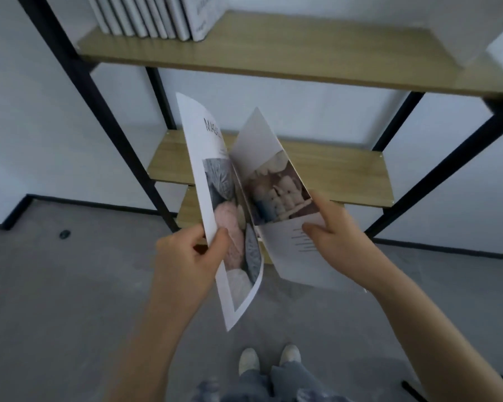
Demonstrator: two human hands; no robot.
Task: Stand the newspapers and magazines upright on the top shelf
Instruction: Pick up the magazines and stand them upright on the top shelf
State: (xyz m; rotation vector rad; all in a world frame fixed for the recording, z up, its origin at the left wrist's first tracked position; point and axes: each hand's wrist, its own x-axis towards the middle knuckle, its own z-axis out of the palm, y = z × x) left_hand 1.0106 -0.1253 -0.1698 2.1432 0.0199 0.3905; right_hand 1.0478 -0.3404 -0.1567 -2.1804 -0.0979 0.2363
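Fingers [199,242] of left hand [183,256] pinching one magazine [233,204] by its cover edge, right hand [331,230] gripping the other cover. Hanging half open below the shelf [302,59]. Standing upright there: about nine magazines [154,15].

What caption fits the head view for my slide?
Both hands, left hand and right hand, hold a half-open magazine below the top shelf, where upright magazines already stand.

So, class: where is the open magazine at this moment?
In the head view the magazine is mid-frame, held open in the air in front of the lower shelves, the left hand pinching its left page and the right hand its right page.
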